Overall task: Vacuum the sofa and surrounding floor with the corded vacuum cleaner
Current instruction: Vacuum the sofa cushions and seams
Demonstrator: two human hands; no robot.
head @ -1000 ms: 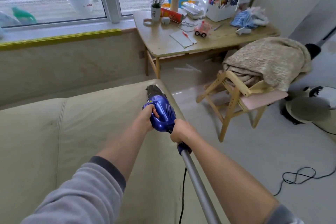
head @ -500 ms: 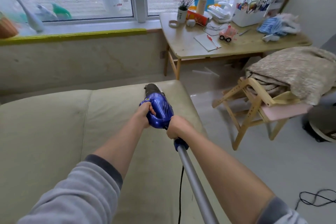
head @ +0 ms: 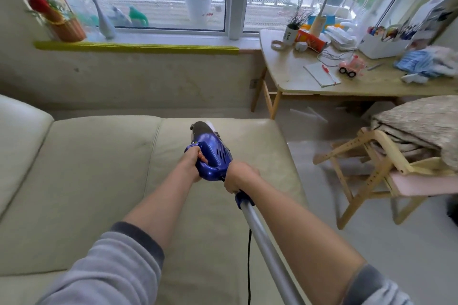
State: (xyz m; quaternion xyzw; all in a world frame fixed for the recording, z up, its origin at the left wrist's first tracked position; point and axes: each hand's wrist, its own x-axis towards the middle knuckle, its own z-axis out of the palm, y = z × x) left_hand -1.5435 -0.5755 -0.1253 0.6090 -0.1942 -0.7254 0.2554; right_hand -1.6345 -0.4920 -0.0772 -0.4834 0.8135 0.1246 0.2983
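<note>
A blue corded vacuum cleaner (head: 214, 153) lies nose-forward over the right seat cushion of a cream sofa (head: 86, 176). Its dark nozzle end points toward the sofa's far edge. My left hand (head: 194, 162) grips the blue body from the left side. My right hand (head: 239, 176) grips the rear of the body where the silver tube (head: 266, 247) joins. That tube runs back toward me between my arms. A black cord (head: 249, 267) hangs down from it over the cushion.
A wooden chair (head: 366, 168) draped with a beige blanket stands on the pale floor to the right. Behind it is a cluttered wooden table (head: 297, 77). A low wall and windowsill with a flower basket (head: 62, 25) and vases run behind the sofa.
My view has swung left, so more of the sofa and windowsill shows. The vacuum has slid a little leftward and away from the sofa's right edge, with both hands keeping the same grip.
</note>
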